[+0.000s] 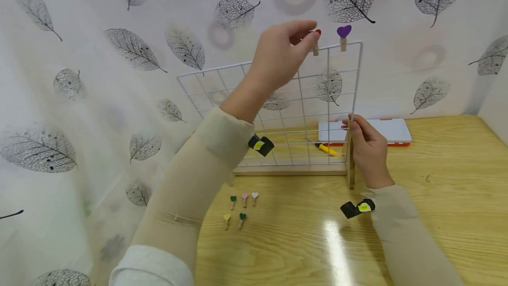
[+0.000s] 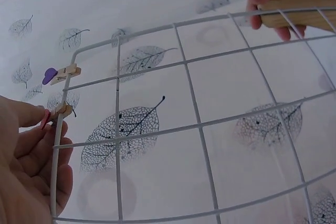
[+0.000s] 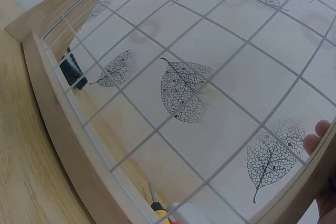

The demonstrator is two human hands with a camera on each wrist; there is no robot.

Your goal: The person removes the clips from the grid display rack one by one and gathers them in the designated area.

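Observation:
My left hand (image 1: pixel 279 52) pinches a small wooden clothespin with a red heart (image 2: pixel 45 118) at the top rail of a white wire grid (image 1: pixel 300 96). Beside it on the same rail sits a clothespin with a purple heart (image 1: pixel 344 32). My right hand (image 1: pixel 369 149) grips the upright wooden side post (image 1: pixel 350 158) of the grid's stand, fingertips showing past its far side in the right wrist view. Several heart clothespins lie on the table in front, among them a pink one (image 1: pixel 244 196), a white one (image 1: pixel 255 196) and a yellow one (image 1: pixel 226 218).
Behind the grid lie a flat white case with a red edge (image 1: pixel 390 130) and a yellow-handled screwdriver (image 1: pixel 329 150). The stand's wooden base bar (image 1: pixel 293 170) rests on the wood-grain table (image 1: pixel 448 189). Leaf-patterned sheeting (image 1: pixel 107 153) hangs behind and to the left.

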